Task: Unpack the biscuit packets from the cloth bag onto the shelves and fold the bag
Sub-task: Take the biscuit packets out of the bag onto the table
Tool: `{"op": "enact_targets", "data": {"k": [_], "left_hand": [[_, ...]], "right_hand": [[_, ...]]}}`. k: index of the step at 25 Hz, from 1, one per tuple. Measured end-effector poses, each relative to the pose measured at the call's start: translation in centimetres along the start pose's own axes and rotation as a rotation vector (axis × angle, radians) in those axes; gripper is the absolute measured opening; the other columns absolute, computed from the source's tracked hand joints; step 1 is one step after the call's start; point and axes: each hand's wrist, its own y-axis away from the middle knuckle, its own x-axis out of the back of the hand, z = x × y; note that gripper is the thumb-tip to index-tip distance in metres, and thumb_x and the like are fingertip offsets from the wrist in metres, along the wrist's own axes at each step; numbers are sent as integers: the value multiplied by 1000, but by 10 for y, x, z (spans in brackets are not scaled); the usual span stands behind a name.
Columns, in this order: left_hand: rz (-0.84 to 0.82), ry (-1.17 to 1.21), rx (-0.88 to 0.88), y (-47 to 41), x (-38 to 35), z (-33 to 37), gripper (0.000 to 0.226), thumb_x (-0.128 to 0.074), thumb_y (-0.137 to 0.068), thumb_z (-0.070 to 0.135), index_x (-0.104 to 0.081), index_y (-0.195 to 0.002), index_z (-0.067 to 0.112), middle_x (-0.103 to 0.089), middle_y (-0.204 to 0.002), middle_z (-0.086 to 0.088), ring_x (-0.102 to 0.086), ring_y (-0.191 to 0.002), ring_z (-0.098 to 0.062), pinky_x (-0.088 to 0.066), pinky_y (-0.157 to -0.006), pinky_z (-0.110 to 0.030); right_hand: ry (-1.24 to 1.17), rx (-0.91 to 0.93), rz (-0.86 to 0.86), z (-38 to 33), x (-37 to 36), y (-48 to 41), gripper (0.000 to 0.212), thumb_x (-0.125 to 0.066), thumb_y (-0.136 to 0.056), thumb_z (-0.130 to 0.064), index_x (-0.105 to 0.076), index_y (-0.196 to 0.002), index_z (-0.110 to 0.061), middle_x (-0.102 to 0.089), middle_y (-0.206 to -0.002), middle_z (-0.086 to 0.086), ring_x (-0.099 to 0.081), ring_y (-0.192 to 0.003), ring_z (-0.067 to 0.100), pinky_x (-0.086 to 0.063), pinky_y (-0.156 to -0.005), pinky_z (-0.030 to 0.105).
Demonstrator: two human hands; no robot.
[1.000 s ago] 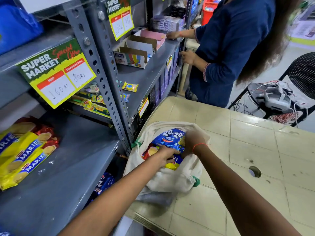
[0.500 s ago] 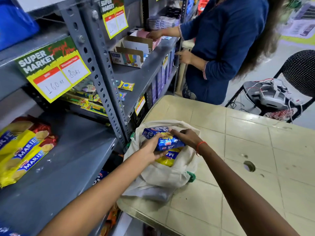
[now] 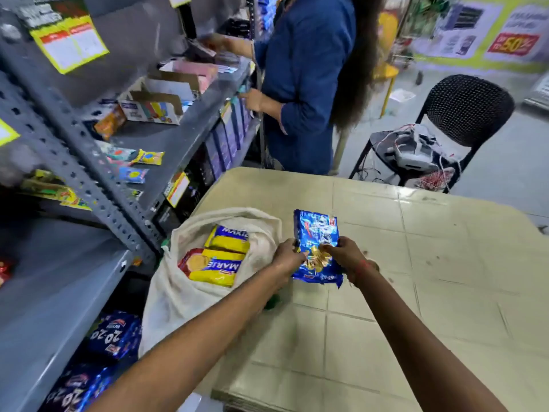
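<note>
A blue 20-20 biscuit packet is held over the beige table, just right of the bag. My left hand grips its left edge and my right hand grips its right edge. The cream cloth bag lies open on the table's left corner, and yellow Marie biscuit packets show inside its mouth. The grey metal shelf stands to the left of the bag.
More blue 20-20 packets lie on the lower shelf. A person in a blue top works at the shelves beyond the table. A black chair holding a device and wires stands at the back right.
Both hands have lifted the blue packet out of the bag and moved it right, over the table. The Marie packets in the bag now show. The camera has turned to the right.
</note>
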Motion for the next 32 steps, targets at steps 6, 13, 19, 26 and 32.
{"op": "enact_targets", "data": {"k": [6, 13, 19, 26, 32], "left_hand": [[-28, -277, 13, -45, -35, -39, 34, -55, -86, 5, -62, -120, 4, -67, -120, -20, -65, -105, -29, -50, -85, -30], [-48, -312, -51, -31, -28, -41, 41, -52, -86, 5, -56, -127, 10, -64, -128, -14, -61, -116, -27, -48, -97, -33], [519, -297, -287, 9, 83, -35, 19, -52, -87, 2, -62, -104, 1, -69, -104, -18, -63, -99, -31, -48, -82, -33], [407, -889, 65, 43, 185, -91, 34, -48, -91, 34, -59, -106, 7, -68, -109, -20, -62, -105, -38, -50, -83, -42], [284, -468, 143, 50, 190, -106, 42, -59, -87, 47, -65, -97, 6, -69, -94, -19, -65, -84, -29, -48, -64, -35]], "right_hand": [[-7, -62, 93, 52, -3, -37, 45, -54, -81, 15, -44, -124, 7, -57, -126, 29, -60, -106, 32, -55, -83, 44], [193, 94, 187, 56, -21, -23, 55, -57, -82, 6, -38, -133, 5, -50, -136, 25, -50, -124, 35, -40, -106, 48], [382, 426, -17, -29, -119, 0, 38, -55, -90, -3, -53, -127, 4, -59, -131, 22, -56, -121, 33, -41, -105, 37], [1085, 502, -482, -37, -204, -3, 70, -65, -85, -36, -34, -145, -19, -46, -147, 6, -45, -133, 24, -35, -109, 31], [1236, 320, -546, -41, -198, -16, 46, -64, -88, -18, -43, -130, -15, -48, -117, 6, -45, -107, 15, -42, -93, 11]]}}
